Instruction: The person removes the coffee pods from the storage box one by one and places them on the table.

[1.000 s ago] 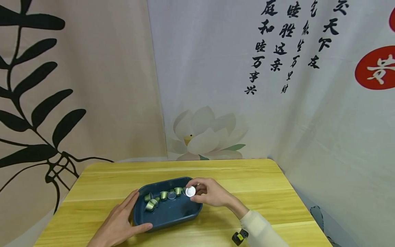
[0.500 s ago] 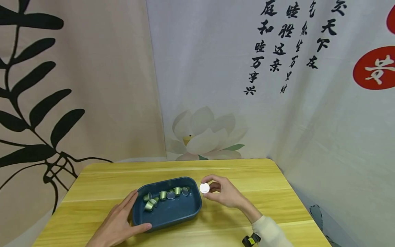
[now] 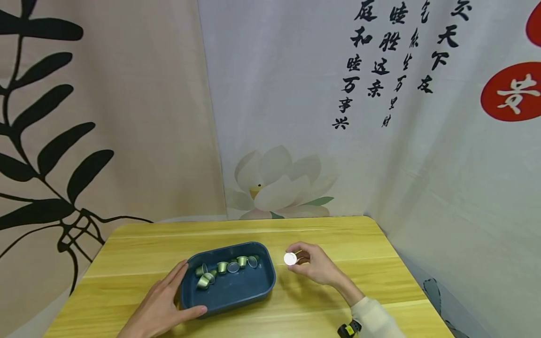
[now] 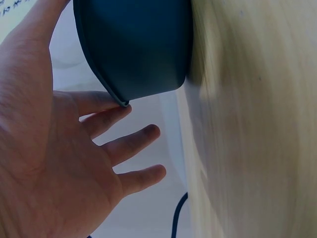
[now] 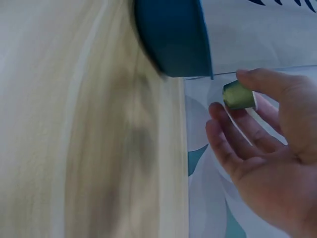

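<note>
In the head view a dark blue tray [image 3: 238, 287] lies on the wooden table, with several green coffee capsules [image 3: 222, 268] inside, mostly along its far and left sides. My left hand [image 3: 162, 300] rests on the tray's left end with fingers spread; the left wrist view shows fingertips right at the tray's rim [image 4: 126, 102]. To the right of the tray, my right hand [image 3: 314, 265] pinches one coffee capsule [image 5: 238, 95] between thumb and fingers. Its pale lid [image 3: 289, 258] faces the head camera, while the right wrist view shows its green body.
The wooden table [image 3: 338, 244] extends around the tray, its far edge near a printed curtain [image 3: 283, 117]. A dark cable [image 4: 178, 215] hangs beyond the table edge in the left wrist view. A pale sleeve [image 3: 374, 319] and a black wrist device [image 3: 349, 329] are on the right arm.
My right hand has carried the coffee capsule from over the tray's right end out past its rim to the right. The left hand stays at the tray.
</note>
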`<state>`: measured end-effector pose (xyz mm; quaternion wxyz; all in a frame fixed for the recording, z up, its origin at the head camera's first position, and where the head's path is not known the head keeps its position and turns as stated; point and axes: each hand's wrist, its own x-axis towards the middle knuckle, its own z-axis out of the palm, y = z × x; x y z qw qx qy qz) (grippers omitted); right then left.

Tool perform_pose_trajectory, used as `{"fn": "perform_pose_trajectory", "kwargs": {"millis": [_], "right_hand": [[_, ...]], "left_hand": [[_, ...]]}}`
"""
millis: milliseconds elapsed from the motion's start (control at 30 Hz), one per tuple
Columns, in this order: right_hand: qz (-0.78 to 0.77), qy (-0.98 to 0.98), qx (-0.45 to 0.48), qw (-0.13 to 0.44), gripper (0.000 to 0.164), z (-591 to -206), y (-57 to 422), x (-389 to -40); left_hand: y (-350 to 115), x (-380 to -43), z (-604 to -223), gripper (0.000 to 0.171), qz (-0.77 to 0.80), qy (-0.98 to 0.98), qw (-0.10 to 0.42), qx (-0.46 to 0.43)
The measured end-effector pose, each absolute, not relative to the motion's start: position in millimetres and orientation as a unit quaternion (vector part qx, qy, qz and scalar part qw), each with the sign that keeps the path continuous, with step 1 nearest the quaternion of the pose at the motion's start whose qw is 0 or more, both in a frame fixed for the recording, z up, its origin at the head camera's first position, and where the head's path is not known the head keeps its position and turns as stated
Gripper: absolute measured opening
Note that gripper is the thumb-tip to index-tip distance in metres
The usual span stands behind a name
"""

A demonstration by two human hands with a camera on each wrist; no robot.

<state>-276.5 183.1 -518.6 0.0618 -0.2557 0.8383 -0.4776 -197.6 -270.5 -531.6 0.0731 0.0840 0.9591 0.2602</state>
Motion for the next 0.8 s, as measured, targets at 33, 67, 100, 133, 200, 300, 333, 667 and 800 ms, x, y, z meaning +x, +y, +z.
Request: {"fn": "perform_pose_trajectory", "kwargs": {"millis": [33, 67, 100, 133, 200, 300, 333, 667, 800], "right_hand": [[-0.47, 0.843, -0.256, 0.058, 0.034, -521.0, 183.2, -277.3], [-0.464, 0.847, -0.254, 0.057, 0.033, -523.2, 183.0, -278.0], [-0.458, 0.85, -0.253, 0.056, 0.032, -525.2, 182.8, -278.7], [-0.452, 0.854, -0.252, 0.057, 0.032, -526.9, 182.6, -279.2], [-0.445, 0.858, -0.251, 0.057, 0.03, -529.8, 182.0, -280.0], [-0.438, 0.862, -0.249, 0.055, 0.029, -533.7, 180.7, -281.5], [-0.434, 0.865, -0.248, 0.054, 0.029, -535.0, 180.3, -282.3], [-0.388, 0.888, -0.242, 0.049, 0.024, -544.5, 174.4, -289.2], [-0.374, 0.894, -0.242, 0.047, 0.024, -547.5, 172.2, -290.9]], "left_hand": [[-270.5, -197.5, -531.5, 0.138, 0.259, 0.959, 0.073, 0.084], [-270.5, -197.4, -531.4, 0.138, 0.258, 0.96, 0.073, 0.083], [-270.4, -197.3, -531.3, 0.138, 0.257, 0.96, 0.073, 0.083], [-270.5, -197.2, -531.1, 0.138, 0.257, 0.96, 0.074, 0.082], [-270.5, -197.2, -530.9, 0.138, 0.255, 0.96, 0.074, 0.083], [-270.6, -197.5, -530.7, 0.138, 0.256, 0.96, 0.073, 0.084], [-270.6, -197.6, -530.7, 0.138, 0.256, 0.96, 0.074, 0.084], [-269.8, -198.2, -531.2, 0.139, 0.254, 0.961, 0.075, 0.081], [-269.2, -198.4, -531.1, 0.139, 0.254, 0.961, 0.076, 0.079]]}}
